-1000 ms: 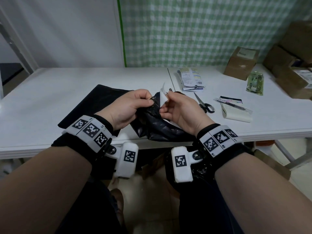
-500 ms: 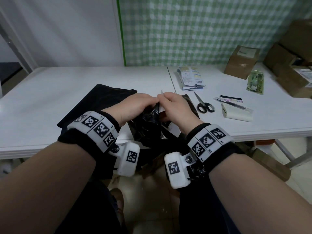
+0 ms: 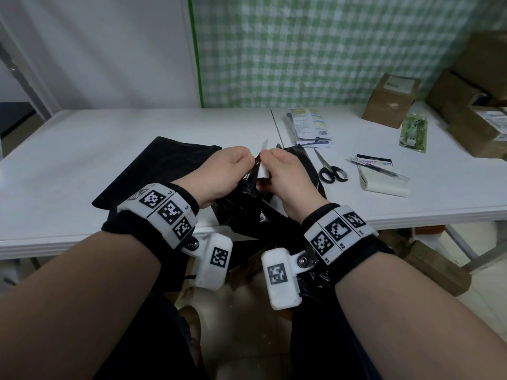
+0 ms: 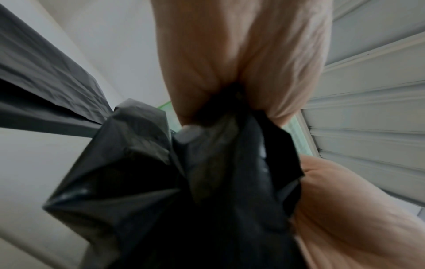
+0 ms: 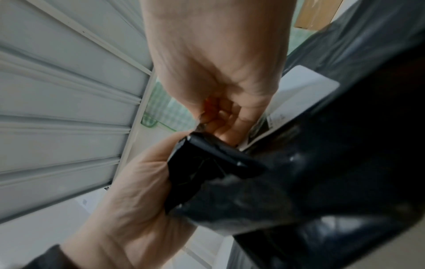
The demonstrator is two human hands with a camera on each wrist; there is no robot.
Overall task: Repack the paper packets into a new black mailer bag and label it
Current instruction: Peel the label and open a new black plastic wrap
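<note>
Both hands hold a crumpled black bag [image 3: 247, 212] over the table's front edge. My left hand [image 3: 230, 171] grips its bunched plastic [image 4: 184, 182] in a fist [image 4: 220, 109]. My right hand [image 3: 285, 174] pinches the bag's folded edge [image 5: 218, 151] right beside the left, knuckles almost touching. A white paper strip [image 3: 264, 170] stands between the two hands, and a white label [image 5: 306, 87] sits on the bag. A flat black mailer bag [image 3: 164, 165] lies on the table under the left hand. The stack of paper packets [image 3: 308, 127] lies further back.
Scissors [image 3: 330, 171] lie right of my hands, then a notepad [image 3: 384, 185] with a pen [image 3: 378, 168] across it. A green packet [image 3: 413, 133] and a cardboard box [image 3: 391, 100] stand at the back right, more boxes [image 3: 477, 105] at the far right.
The hands have come together on the crumpled bag, from slightly apart to knuckle against knuckle. The white strip now stands between them.
</note>
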